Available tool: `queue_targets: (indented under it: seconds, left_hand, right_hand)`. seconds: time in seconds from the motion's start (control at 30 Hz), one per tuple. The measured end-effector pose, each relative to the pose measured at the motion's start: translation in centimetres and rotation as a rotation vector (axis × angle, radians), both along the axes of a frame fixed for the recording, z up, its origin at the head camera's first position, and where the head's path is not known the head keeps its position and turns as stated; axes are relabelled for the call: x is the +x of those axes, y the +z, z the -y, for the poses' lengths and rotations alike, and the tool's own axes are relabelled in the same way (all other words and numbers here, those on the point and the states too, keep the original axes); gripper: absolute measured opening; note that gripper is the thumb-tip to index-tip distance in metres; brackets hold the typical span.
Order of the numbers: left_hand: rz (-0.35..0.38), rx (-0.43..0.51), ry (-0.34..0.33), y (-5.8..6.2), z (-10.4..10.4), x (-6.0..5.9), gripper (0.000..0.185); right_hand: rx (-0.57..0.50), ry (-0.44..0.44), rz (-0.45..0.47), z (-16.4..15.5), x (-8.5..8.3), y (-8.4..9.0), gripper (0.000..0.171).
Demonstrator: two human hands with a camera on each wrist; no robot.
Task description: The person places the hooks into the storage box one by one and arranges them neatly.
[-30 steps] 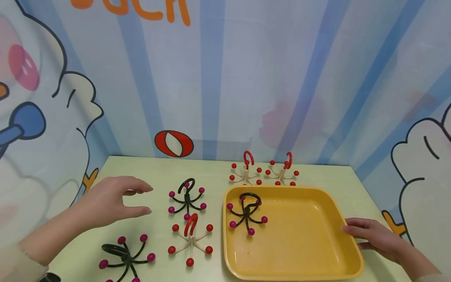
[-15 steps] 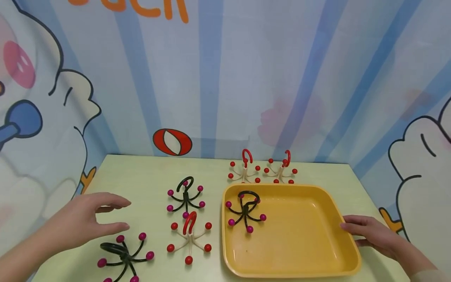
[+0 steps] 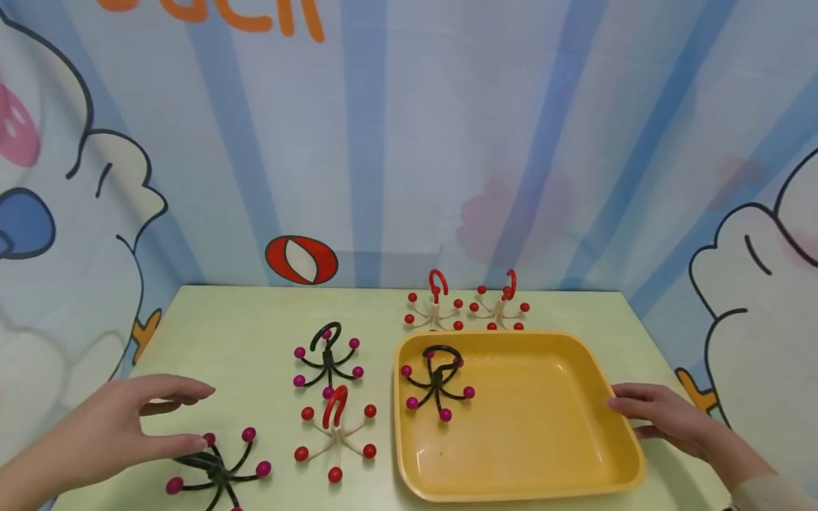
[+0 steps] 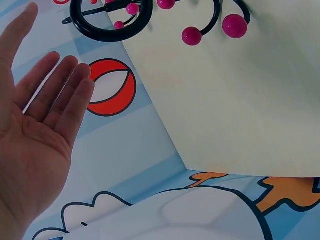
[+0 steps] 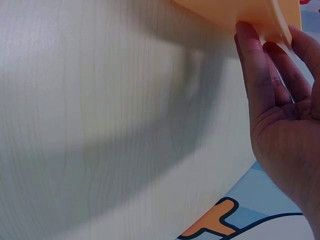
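My left hand (image 3: 118,426) hovers over a black multi-arm hanger hook (image 3: 219,474) with magenta ball tips at the front left. Thumb and fingers are spread, with nothing held; in the left wrist view the palm (image 4: 40,145) faces the camera, close to the black hook loop (image 4: 111,36). Whether the thumb touches the hanger I cannot tell. My right hand (image 3: 667,415) pinches the right rim of a yellow tray (image 3: 530,440), thumb on top and fingers under the edge (image 5: 225,12). Inside the tray's left part stands another black hanger hook (image 3: 437,380).
Left of the tray stand a black hanger hook (image 3: 328,357) and, nearer, a cream one (image 3: 337,434) with red hook and balls. Two more red-and-cream hangers (image 3: 435,309) stand behind the tray. A cartoon-print backdrop (image 3: 409,142) rises behind the table (image 3: 224,319).
My left hand has moved left and downward, from beside the far black hanger to over the near-left one. The right hand keeps its hold on the tray; the view has shifted slightly.
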State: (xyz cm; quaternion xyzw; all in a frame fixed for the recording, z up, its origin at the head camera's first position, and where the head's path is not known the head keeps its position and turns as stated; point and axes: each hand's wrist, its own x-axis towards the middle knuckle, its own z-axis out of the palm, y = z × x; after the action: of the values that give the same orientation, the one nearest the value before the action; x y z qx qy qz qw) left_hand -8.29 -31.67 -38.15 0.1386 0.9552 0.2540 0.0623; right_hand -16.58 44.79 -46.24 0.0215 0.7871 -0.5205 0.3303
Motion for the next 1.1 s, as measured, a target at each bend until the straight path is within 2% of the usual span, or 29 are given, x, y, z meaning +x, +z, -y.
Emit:
queue_targets:
  seconds: [0.3,0.5,0.73,0.87,0.97,1.1]
  left_hand:
    - [0.084,-0.012,-0.01,-1.0,0.8,0.4,0.073]
    - [0.209,-0.01,0.003,-1.2,0.9,0.4,0.08]
    - [0.311,0.008,0.021,-1.7,0.9,0.5,0.072]
    - [0.278,0.005,0.009,-1.9,0.9,0.6,0.054]
    - [0.22,-0.008,-0.004,-2.2,0.9,0.7,0.04]
    - [0.201,0.002,0.004,-2.3,0.8,0.8,0.024]
  right_hand:
    - [-0.01,0.001,-0.005,0.2,0.2,0.1,0.06]
    - [-0.012,-0.007,-0.003,0.1,0.2,0.0,0.061]
    - [-0.041,-0.006,-0.001,0.0,0.2,-0.2,0.058]
    - [-0.028,-0.007,0.0,0.0,0.2,-0.2,0.059]
    - [-0.02,-0.01,0.0,-0.1,0.1,-0.3,0.06]
    - [-0.021,-0.01,0.002,-0.1,0.1,-0.3,0.06]
